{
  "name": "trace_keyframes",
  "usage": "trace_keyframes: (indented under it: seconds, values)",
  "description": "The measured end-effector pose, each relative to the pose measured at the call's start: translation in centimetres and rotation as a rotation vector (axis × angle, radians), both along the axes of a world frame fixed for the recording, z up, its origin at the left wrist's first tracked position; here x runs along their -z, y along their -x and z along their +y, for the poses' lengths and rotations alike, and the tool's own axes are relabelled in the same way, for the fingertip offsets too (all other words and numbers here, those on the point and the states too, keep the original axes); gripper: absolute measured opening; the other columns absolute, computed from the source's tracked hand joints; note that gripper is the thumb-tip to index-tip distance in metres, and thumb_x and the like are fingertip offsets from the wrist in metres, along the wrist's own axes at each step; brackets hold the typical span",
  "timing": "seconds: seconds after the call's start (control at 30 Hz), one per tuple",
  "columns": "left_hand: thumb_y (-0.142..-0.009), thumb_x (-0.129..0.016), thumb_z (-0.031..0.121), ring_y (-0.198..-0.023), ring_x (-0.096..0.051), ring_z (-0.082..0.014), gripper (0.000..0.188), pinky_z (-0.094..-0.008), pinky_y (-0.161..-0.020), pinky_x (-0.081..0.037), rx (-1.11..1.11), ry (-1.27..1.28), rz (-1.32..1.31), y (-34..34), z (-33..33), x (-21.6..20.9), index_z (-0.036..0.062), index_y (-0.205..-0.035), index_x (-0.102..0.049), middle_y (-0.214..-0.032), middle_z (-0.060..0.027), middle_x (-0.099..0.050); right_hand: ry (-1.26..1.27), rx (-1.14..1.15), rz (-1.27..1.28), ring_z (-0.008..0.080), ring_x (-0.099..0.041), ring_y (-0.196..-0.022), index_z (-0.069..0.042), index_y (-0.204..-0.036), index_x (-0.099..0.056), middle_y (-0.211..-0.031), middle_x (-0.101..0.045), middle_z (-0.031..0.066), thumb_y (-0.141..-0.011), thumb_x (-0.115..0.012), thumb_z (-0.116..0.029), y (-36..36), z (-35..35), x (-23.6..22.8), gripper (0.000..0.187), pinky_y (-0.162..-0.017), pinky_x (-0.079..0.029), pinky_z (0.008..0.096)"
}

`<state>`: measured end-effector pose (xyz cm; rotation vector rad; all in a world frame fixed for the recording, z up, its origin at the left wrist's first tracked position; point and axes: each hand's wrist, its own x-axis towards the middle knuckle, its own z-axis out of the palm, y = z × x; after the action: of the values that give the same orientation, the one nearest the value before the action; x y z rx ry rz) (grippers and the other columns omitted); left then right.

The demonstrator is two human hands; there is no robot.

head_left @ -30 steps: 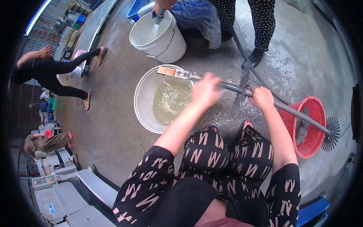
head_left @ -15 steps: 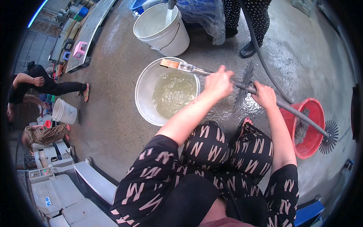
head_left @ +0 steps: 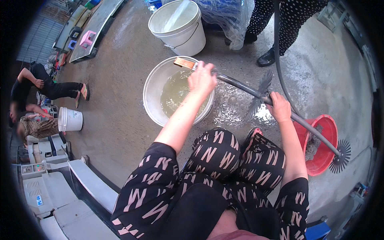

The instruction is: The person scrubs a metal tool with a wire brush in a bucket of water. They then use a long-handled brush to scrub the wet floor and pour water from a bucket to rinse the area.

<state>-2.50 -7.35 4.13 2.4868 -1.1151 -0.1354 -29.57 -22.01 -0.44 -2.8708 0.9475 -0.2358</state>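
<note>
A long dark metal shaft [head_left: 239,84] slants across in front of my knees. At its far left end is a flat orange-brown block [head_left: 184,63], which lies over the rim of a white bucket [head_left: 150,90] of cloudy water. My left hand [head_left: 203,78] wraps round the shaft just beside this block. My right hand [head_left: 280,106] grips the shaft farther right, against a dark toothed disc [head_left: 265,82] seen nearly edge-on. A second toothed disc [head_left: 340,156] sits on the shaft's right end, past a red bucket [head_left: 325,150].
Grey matted material [head_left: 314,145] lies inside the red bucket. Behind, water runs into another white bucket [head_left: 180,38], near a standing person's shoe [head_left: 266,57] and a dark hose [head_left: 279,56]. At left are another person [head_left: 46,82], a white pail [head_left: 71,119] and grey machinery [head_left: 52,190].
My left hand has slid along the shaft toward the orange-brown block. My right hand stays beside the middle disc. The person at left has shifted, and the hose end above the back bucket has left view.
</note>
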Motion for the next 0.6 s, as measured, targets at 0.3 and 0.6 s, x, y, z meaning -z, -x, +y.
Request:
trace_keyframes:
  seconds: [0.3, 0.6]
  values:
    - [-0.077, -0.072, 0.024, -0.099, -0.06, -0.0292, 0.025, -0.0393, -0.087, -0.047, -0.214, 0.571, 0.312, -4.1, 3.4, 2.1, 0.0155, -0.099, -0.067, -0.1, -0.0107, -0.062, -0.4, -0.012, 0.27, 0.036, -0.064, -0.086, -0.011, -0.103, -0.062, -0.087, -0.068, 0.014, -0.075, -0.07, -0.04, -0.4, -0.6, -2.2, 0.041, -0.075, -0.05, 0.0463]
    - [-0.075, -0.069, 0.019, -0.087, -0.065, -0.0311, 0.026, -0.0437, -0.071, -0.054, 0.147, 0.07, 0.034, 4.6, 0.6, 0.0, 0.0174, -0.101, -0.065, -0.105, -0.0089, -0.056, -0.491, 0.141, 0.41, 0.0351, -0.065, -0.089, -0.012, -0.092, -0.07, -0.088, -0.068, 0.0169, -0.068, -0.067, -0.032, -2.1, -1.2, -1.6, 0.032, -0.081, -0.049, 0.0452]
